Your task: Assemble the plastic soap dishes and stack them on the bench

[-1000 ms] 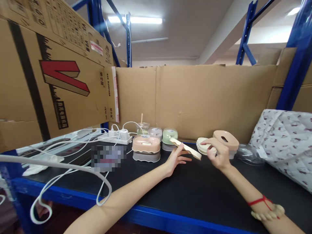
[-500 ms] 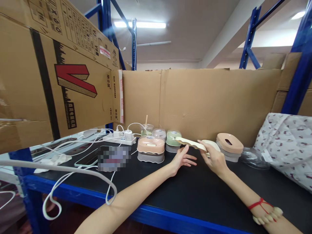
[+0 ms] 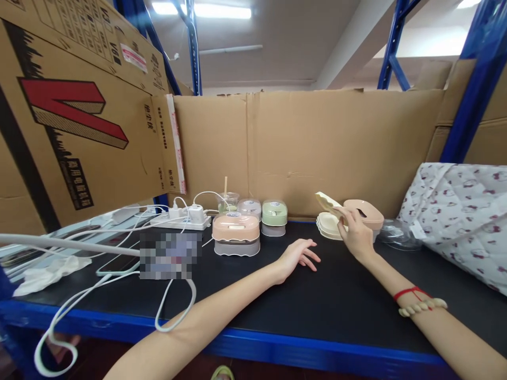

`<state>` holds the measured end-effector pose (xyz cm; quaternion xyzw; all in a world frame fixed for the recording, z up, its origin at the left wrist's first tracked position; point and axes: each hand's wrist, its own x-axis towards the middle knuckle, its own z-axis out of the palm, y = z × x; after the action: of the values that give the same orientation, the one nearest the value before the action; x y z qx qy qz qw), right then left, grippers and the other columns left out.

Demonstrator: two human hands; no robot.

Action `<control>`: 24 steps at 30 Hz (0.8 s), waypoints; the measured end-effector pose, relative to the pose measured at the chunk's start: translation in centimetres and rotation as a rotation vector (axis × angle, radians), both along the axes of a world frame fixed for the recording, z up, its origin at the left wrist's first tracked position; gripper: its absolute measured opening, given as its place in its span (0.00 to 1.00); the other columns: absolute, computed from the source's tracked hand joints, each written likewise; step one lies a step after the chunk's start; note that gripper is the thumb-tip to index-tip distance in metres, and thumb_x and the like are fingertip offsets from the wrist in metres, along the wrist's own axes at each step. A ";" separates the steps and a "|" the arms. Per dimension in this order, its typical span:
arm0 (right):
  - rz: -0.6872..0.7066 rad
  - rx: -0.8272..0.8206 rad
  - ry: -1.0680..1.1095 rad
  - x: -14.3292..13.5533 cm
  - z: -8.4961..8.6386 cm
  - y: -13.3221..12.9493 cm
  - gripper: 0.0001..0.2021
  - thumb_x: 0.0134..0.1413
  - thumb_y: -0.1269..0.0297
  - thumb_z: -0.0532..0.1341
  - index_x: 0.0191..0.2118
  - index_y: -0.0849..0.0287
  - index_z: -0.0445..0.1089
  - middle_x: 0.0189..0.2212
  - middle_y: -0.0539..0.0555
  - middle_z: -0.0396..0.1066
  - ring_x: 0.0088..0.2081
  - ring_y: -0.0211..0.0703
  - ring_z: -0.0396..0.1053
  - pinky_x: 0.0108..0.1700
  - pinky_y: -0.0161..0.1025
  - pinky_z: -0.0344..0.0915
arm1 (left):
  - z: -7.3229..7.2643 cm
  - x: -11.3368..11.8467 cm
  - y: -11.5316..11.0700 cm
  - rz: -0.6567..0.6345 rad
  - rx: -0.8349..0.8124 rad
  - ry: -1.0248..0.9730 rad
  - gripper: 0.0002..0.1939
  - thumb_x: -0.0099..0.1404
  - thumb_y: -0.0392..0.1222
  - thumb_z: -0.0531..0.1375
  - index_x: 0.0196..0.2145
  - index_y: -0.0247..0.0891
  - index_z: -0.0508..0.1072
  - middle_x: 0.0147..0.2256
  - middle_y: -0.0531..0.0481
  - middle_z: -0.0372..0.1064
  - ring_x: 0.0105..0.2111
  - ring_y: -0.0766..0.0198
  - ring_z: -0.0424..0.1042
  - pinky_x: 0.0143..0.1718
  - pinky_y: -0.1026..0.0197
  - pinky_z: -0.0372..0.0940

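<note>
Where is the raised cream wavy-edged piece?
In the head view, right of centre: the cream piece is in the right hand, above the stacked cream pieces, left of the slotted peach lid.

Bright, cool light comes from a fluorescent tube (image 3: 222, 11) above the back edge of the bench (image 3: 285, 311), toward its left corner, and the tube itself is blown out. Shadows barely register on the black top. The left hand (image 3: 297, 259) and right hand (image 3: 356, 232) look fairly crisp. Wide-angle distortion stretches the carton (image 3: 119, 174) above the bench's left side; below it, a pixelated patch (image 3: 170, 256) hides detail.
</note>
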<state>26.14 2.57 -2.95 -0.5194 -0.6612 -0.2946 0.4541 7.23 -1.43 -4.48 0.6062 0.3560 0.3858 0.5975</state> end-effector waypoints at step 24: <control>-0.017 -0.025 -0.361 1.9 -2.6 3.2 0.18 0.50 0.72 0.50 0.31 0.50 0.76 0.31 0.54 0.75 0.29 0.45 0.71 0.28 0.40 0.67 | 4.1 -4.8 -2.7 0.170 1.305 0.762 0.17 0.65 0.41 0.47 0.26 0.43 0.72 0.28 0.43 0.69 0.37 0.54 0.68 0.43 0.53 0.57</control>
<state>28.01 5.78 -5.53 -0.4693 -0.7313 -0.3786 0.3187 2.46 -4.13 -0.36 0.8984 0.2827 0.3269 -0.0780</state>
